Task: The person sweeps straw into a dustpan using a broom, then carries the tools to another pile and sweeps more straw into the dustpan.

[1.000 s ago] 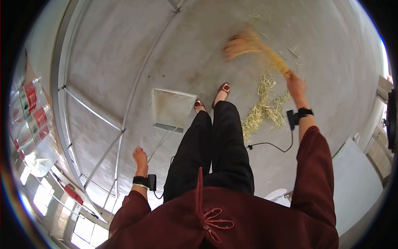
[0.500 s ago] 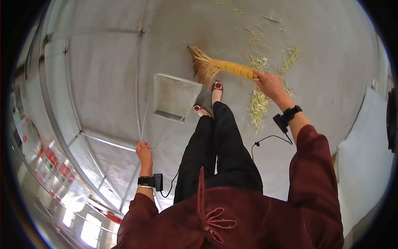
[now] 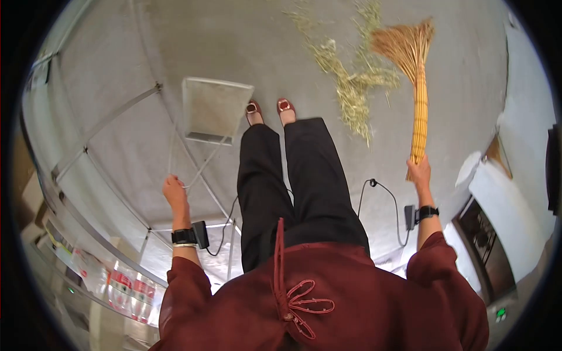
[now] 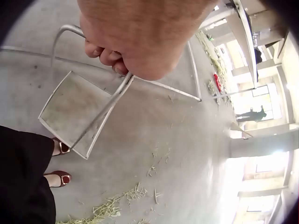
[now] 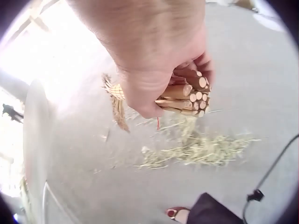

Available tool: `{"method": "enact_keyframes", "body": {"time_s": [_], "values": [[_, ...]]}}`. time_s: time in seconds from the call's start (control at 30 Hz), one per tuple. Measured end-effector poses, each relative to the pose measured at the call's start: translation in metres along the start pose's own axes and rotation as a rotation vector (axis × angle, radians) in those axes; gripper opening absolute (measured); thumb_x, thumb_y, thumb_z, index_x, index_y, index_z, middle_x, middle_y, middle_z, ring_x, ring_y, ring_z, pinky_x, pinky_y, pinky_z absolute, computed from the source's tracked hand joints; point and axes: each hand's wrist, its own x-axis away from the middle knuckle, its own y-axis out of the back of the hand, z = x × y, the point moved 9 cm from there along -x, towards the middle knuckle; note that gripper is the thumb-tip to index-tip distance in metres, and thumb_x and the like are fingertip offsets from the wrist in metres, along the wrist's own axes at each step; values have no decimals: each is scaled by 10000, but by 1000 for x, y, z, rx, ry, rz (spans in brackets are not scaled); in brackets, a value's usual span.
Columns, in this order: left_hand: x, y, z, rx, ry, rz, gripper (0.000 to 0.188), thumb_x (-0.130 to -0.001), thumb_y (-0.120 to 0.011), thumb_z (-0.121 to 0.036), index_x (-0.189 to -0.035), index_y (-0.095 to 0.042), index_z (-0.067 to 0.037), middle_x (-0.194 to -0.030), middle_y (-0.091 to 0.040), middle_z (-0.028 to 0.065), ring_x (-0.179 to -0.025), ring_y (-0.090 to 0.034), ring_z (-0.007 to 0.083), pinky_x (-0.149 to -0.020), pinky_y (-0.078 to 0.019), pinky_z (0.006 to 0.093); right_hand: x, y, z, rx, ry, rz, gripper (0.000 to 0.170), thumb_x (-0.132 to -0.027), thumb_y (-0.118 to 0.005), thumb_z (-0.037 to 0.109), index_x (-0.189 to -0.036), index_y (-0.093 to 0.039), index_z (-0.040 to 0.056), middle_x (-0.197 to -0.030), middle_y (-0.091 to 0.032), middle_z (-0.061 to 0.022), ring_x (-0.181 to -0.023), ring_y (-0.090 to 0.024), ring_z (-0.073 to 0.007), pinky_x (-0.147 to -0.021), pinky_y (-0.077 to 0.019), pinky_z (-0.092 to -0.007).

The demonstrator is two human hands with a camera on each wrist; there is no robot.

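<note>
My right hand [image 3: 420,174] grips the butt end of a straw hand broom [image 3: 420,111], its brown bristles fanned out away from me. In the right wrist view the cut stalk ends of the broom [image 5: 198,99] stick out beyond the curled fingers. My left hand [image 3: 176,194] is curled round the bent wire handle [image 4: 103,114] of a metal dustpan [image 3: 213,108]. The pan hangs low in front, left of my feet, with a bare dusty inside in the head view. A pile of pale green straw [image 3: 351,96] lies on the floor between pan and broom.
Metal frame bars [image 3: 120,114] run along the left side. Plastic bottles with red labels [image 3: 132,289] stand at lower left. My red shoes [image 3: 285,105] are just right of the pan. A black cable [image 3: 391,198] loops from the right wrist. Loose straw bits [image 4: 154,163] are scattered around.
The broom has swung from near the dustpan and my feet out to the right, past the straw, and now points forward. My feet stand more side by side. The left hand still holds the dustpan.
</note>
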Motion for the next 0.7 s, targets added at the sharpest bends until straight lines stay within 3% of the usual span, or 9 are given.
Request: {"method": "enact_keyframes", "body": {"time_s": [0.07, 0.13, 0.33, 0.4, 0.43, 0.47, 0.5, 0.57, 0.7], "values": [[-22, -5, -24, -61, -104, 29, 246, -853, -426, -209, -718, -544, -40, -536, -469, 17, -457, -408, 110, -438, -311, 271, 65, -19, -78, -133, -373, 8, 406, -690, -665, 214, -983, -465, 17, -715, -607, -152, -679, -620, -310, -611, -492, -396], [-36, -15, -49, -84, -140, 69, 251, -858, -422, -212, -723, -545, -39, -538, -469, 18, -459, -407, 110, -440, -310, 272, 132, -46, -128, -254, -651, 32, 436, -687, -627, 37, -1082, -444, 36, -726, -595, -128, -536, -608, -222, -484, -504, -336], [-85, -44, -115, -299, -396, 125, 270, -880, -412, -215, -736, -545, -30, -528, -456, 15, -463, -403, 108, -448, -310, 274, 168, -135, -176, -109, -578, 22, 347, -720, -608, 30, -1046, -492, 11, -668, -575, -107, -481, -586, -210, -416, -479, -357], [-88, -59, -132, -341, -439, 137, 273, -884, -411, -213, -741, -547, -23, -526, -454, 14, -465, -404, 109, -451, -311, 276, 138, -190, -176, -240, -778, 335, 150, -747, -596, 63, -887, -553, 26, -582, -535, -60, -415, -525, -184, -371, -419, -334], [-88, -64, -140, -368, -452, 157, 283, -882, -414, -221, -744, -551, -16, -527, -456, 18, -466, -407, 114, -454, -314, 281, 121, -194, -159, -247, -789, 336, 150, -747, -596, 63, -887, -553, 26, -582, -535, -60, -415, -525, -184, -371, -419, -334], [-90, -69, -146, -397, -466, 175, 293, -880, -417, -230, -747, -556, -9, -528, -458, 22, -467, -411, 120, -456, -316, 285, 104, -205, -119, -626, -791, 389, 69, -773, -576, 101, -757, -527, 55, -526, -479, -14, -375, -446, -143, -352, -342, -296], [-91, -75, -150, -402, -475, 175, 293, -880, -417, -230, -747, -556, -9, -528, -458, 22, -467, -411, 120, -456, -316, 285, 83, -222, -72, -1005, -767, 432, 188, -799, -555, 139, -628, -501, 84, -470, -422, 32, -336, -366, -101, -333, -265, -258], [-89, -83, -157, -433, -516, 193, 308, -877, -420, -244, -751, -559, 0, -537, -473, 33, -475, -426, 130, -463, -329, 295, 61, -269, 0, -1192, -821, 452, 98, -784, -569, 106, -713, -518, 60, -491, -439, 28, -353, -406, -92, -333, -282, -261], [-101, -99, -157, -467, -612, 189, 320, -878, -421, -252, -734, -554, 1, -542, -478, 37, -486, -441, 124, -464, -338, 300, 40, -234, 149, -1403, -691, -45, 178, -734, -615, 38, -883, -522, 13, -727, -556, -61, -547, -535, -149, -443, -422, -299]]}}
